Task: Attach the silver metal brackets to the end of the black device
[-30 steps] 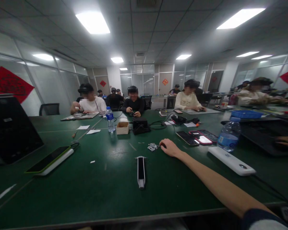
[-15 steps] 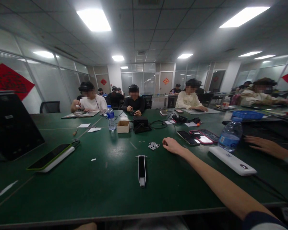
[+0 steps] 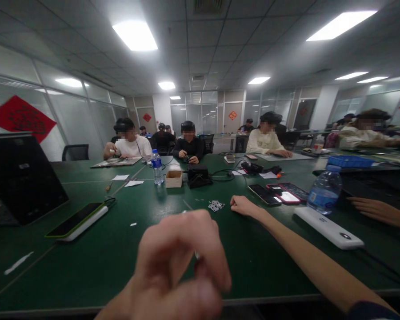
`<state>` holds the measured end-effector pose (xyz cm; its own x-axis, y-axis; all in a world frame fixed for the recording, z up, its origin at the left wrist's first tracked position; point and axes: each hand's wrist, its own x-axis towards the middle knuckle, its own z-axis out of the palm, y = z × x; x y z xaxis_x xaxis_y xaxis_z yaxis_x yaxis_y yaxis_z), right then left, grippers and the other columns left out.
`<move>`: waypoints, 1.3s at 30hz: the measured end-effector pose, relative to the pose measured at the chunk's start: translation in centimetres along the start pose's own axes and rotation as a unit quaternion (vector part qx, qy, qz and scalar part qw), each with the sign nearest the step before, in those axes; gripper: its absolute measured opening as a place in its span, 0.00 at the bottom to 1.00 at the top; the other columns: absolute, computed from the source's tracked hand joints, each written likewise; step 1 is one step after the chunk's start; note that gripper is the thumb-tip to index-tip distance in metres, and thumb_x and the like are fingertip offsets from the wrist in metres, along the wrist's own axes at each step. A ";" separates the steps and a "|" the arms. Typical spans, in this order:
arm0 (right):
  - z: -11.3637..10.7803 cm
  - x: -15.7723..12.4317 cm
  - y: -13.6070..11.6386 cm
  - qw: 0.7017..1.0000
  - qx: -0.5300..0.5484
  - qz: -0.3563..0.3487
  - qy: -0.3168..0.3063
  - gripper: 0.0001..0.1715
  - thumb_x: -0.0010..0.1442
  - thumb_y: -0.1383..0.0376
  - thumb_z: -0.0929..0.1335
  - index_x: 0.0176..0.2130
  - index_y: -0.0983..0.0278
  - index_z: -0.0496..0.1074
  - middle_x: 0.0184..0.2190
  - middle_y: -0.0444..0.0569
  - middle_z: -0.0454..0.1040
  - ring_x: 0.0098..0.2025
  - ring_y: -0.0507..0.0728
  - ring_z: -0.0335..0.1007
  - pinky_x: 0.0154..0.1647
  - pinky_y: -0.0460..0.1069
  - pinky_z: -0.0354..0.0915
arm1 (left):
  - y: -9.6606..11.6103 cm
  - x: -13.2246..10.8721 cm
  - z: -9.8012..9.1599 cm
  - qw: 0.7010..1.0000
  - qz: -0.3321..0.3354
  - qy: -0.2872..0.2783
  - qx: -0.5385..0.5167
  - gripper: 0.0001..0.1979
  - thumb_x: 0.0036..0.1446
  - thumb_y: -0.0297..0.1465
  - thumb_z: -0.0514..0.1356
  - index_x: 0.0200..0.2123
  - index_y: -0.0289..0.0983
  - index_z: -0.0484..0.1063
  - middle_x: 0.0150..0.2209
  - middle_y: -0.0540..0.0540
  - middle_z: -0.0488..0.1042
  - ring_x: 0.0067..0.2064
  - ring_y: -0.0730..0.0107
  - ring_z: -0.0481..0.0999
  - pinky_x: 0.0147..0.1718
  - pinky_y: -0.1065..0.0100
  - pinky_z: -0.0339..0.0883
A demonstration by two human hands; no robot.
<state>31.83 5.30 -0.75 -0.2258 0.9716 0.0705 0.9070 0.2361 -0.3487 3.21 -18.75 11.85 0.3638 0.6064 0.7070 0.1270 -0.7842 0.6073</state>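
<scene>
My left hand (image 3: 176, 262) is raised large and blurred close to the camera, over the near middle of the table. Its fingers are curled and the thumb lies close to the index finger, with green tabletop showing through the loop and nothing visible in it. Behind it, the narrow white-and-black object on the table is almost wholly covered. My right hand (image 3: 242, 205) rests on the tabletop with fingers curled in; what they hold, if anything, is hidden. Just left of it lies a small heap of flat metal pieces (image 3: 216, 205), apart from the fingers.
Right of my arm are phones (image 3: 265, 194), a water bottle (image 3: 325, 191) and a white power bank (image 3: 328, 227). Another person's hand (image 3: 380, 211) is at far right. Ahead stand a small cardboard box (image 3: 174, 179) and a bottle (image 3: 156, 168). A green-edged phone (image 3: 75, 220) lies left.
My left hand has risen from the bottom edge into the middle of the view, covering the white-and-black object. My right hand stays beside the metal pieces; the view has tilted slightly upward.
</scene>
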 end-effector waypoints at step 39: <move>3.6 -3.9 -10.4 0.784 0.612 -0.104 0.016 0.27 0.40 0.56 0.78 0.32 0.62 0.61 0.32 0.44 0.72 0.35 0.54 0.71 0.43 0.53 0.68 | -19.6 2.8 2.2 0.964 -0.078 -0.109 0.228 0.04 0.59 0.29 0.58 0.36 0.37 0.72 0.34 0.47 0.75 0.34 0.67 0.73 0.35 0.68 0.67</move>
<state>21.95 -0.96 -0.78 -0.2976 0.9183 0.2611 -0.1731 0.2170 -0.9607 3.79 -1.94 1.08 0.4867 0.7184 0.4971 0.5705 -0.6922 0.4420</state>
